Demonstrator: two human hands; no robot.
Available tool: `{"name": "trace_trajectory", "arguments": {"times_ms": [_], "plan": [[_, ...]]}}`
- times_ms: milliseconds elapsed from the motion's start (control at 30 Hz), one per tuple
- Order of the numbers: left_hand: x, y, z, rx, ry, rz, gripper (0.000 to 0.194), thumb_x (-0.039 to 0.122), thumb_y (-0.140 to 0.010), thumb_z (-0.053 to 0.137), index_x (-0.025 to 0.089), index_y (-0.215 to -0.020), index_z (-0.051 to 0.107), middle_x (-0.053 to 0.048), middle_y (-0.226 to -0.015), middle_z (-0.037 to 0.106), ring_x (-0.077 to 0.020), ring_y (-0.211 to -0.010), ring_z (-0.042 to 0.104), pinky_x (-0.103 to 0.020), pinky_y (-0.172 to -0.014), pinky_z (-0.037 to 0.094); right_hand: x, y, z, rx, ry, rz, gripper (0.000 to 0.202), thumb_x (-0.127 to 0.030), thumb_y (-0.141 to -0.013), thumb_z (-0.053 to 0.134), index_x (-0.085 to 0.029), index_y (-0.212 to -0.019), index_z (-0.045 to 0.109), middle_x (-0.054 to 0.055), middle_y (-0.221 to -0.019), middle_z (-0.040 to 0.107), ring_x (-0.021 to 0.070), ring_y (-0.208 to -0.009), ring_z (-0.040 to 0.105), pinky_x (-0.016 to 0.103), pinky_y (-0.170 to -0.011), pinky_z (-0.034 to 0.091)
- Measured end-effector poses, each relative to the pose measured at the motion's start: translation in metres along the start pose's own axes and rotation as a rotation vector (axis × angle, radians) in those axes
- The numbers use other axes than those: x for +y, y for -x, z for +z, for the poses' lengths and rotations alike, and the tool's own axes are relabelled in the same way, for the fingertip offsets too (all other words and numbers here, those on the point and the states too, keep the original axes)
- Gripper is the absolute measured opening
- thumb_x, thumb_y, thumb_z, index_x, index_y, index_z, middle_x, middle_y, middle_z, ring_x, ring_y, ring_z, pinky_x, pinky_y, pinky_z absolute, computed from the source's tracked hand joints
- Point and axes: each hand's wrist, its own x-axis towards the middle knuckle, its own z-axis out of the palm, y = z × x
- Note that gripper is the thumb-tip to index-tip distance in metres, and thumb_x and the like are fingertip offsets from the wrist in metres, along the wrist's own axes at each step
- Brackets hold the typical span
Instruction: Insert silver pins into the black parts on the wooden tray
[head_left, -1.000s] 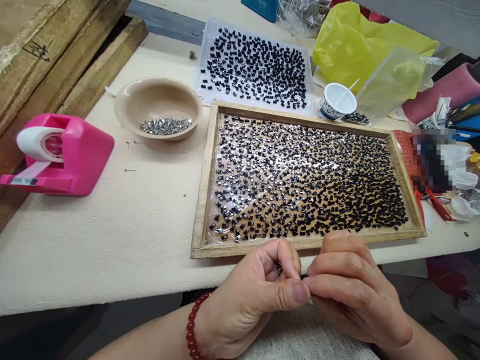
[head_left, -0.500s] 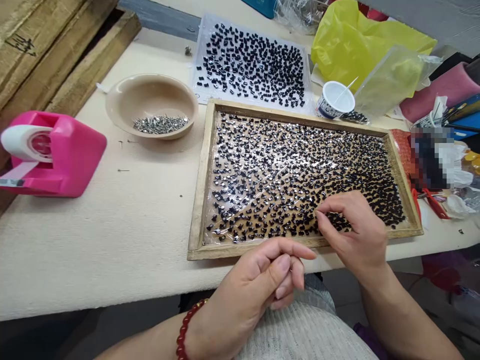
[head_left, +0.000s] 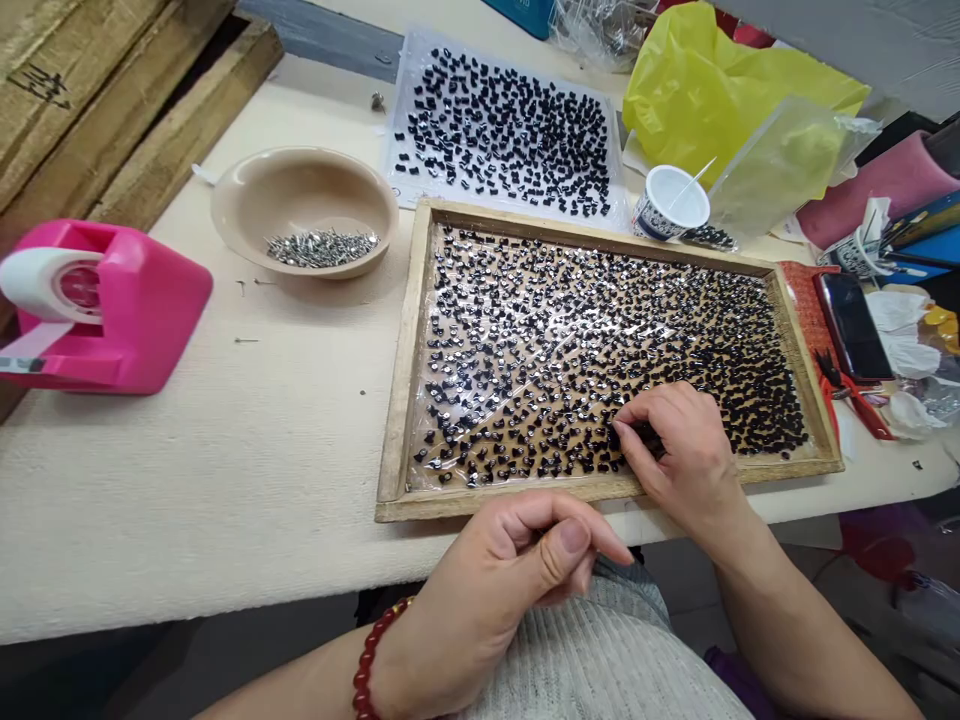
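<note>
My right hand (head_left: 675,445) reaches over the front part of a wooden-framed tray (head_left: 396,400). Its thumb and forefinger pinch at one of the small black pieces (head_left: 525,440), which lie thickly on clear film in the tray. Each piece seems to have a shiny spot. Just in front of the tray's near edge, my left hand (head_left: 536,570) is closed, fingers curled and thumb against the forefinger; its inside is hidden. A beige oval bowl (head_left: 300,185) at the left holds many small metal pins (head_left: 322,248).
Behind the tray lies a white sheet (head_left: 405,120) with more black pieces. A pink tape dispenser (head_left: 150,310) and wooden frames (head_left: 172,130) are at the left. At the right are a white cup (head_left: 671,200), yellow bag (head_left: 735,100), phone (head_left: 855,325) and red-handled pliers (head_left: 866,405).
My right hand has shifted slightly left over the black pieces. The fingers of my left hand have curled further in, under the thumb and forefinger.
</note>
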Motion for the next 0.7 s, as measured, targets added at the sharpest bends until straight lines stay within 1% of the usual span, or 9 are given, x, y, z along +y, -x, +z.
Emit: {"name": "trace_trajectory", "arguments": {"times_ms": [100,200,300,400,500,600,667,700], "plan": [[0.0,0.0,0.0,-0.044,0.005,0.005,0.027,0.037,-0.088,0.055,0.015,-0.095,0.07,0.0,-0.065,0.047,-0.0082,-0.056,0.032,-0.022,-0.052,0.021,0.001,0.0,0.0,-0.004,0.004,-0.006,0.006,-0.017,-0.083,0.055,-0.018,-0.077,0.055,0.002,-0.076,0.06,0.0168,-0.078,0.051,0.033,-0.073,0.033],[0.0,0.0,0.001,-0.04,0.003,-0.016,0.024,0.037,-0.086,0.059,0.015,-0.095,0.065,0.0,-0.066,0.051,-0.0082,-0.057,0.035,-0.02,-0.051,0.022,0.001,0.001,0.0,-0.001,0.003,-0.008,0.006,-0.017,-0.083,0.055,-0.018,-0.077,0.055,0.002,-0.075,0.06,0.0166,-0.078,0.051,0.033,-0.073,0.033],[-0.002,0.0,0.001,-0.029,0.059,-0.026,0.021,0.036,-0.084,0.061,0.017,-0.088,0.054,0.001,-0.063,0.056,-0.0068,-0.052,0.035,-0.019,-0.049,0.023,0.001,0.001,0.001,0.012,0.0,-0.003,0.006,-0.017,-0.083,0.056,-0.018,-0.077,0.056,0.002,-0.075,0.061,0.0165,-0.078,0.052,0.033,-0.073,0.034],[-0.005,0.001,-0.001,-0.044,0.11,-0.026,0.027,0.04,-0.083,0.062,0.018,-0.08,0.047,0.002,-0.054,0.056,-0.005,-0.043,0.031,-0.018,-0.045,0.019,0.002,0.002,0.002,0.022,-0.009,-0.002,0.006,-0.018,-0.082,0.058,-0.019,-0.076,0.058,0.001,-0.075,0.062,0.0164,-0.078,0.053,0.033,-0.074,0.035],[-0.006,0.002,-0.002,-0.048,0.093,-0.017,0.035,0.046,-0.076,0.068,0.017,-0.074,0.049,0.004,-0.05,0.051,-0.0046,-0.04,0.034,-0.019,-0.042,0.019,0.005,0.003,0.002,0.038,-0.02,-0.012,0.003,-0.018,-0.081,0.061,-0.019,-0.078,0.061,0.001,-0.077,0.065,0.0163,-0.078,0.054,0.034,-0.074,0.036],[-0.004,0.003,-0.003,-0.006,0.014,0.006,0.041,0.05,-0.067,0.075,0.015,-0.068,0.054,0.005,-0.055,0.047,-0.0046,-0.046,0.035,-0.019,-0.044,0.023,0.005,0.005,-0.002,0.078,-0.036,-0.017,0.005,-0.019,-0.079,0.064,-0.02,-0.083,0.063,0.001,-0.081,0.067,0.0167,-0.079,0.056,0.034,-0.074,0.037],[-0.001,0.003,-0.002,0.013,-0.069,-0.004,0.042,0.051,-0.064,0.076,0.014,-0.065,0.055,0.005,-0.057,0.045,-0.005,-0.049,0.032,-0.02,-0.046,0.024,-0.001,0.007,-0.009,0.112,-0.108,-0.013,0.009,-0.018,-0.078,0.066,-0.02,-0.086,0.063,0.002,-0.082,0.066,0.0172,-0.08,0.057,0.035,-0.074,0.039],[0.001,0.002,-0.001,0.009,-0.103,-0.022,0.043,0.051,-0.064,0.076,0.014,-0.063,0.055,0.005,-0.056,0.044,-0.0053,-0.05,0.031,-0.02,-0.047,0.024,-0.006,0.009,-0.013,0.113,-0.185,-0.015,0.011,-0.017,-0.078,0.066,-0.02,-0.087,0.063,0.002,-0.082,0.066,0.0171,-0.081,0.057,0.035,-0.074,0.04]]}}
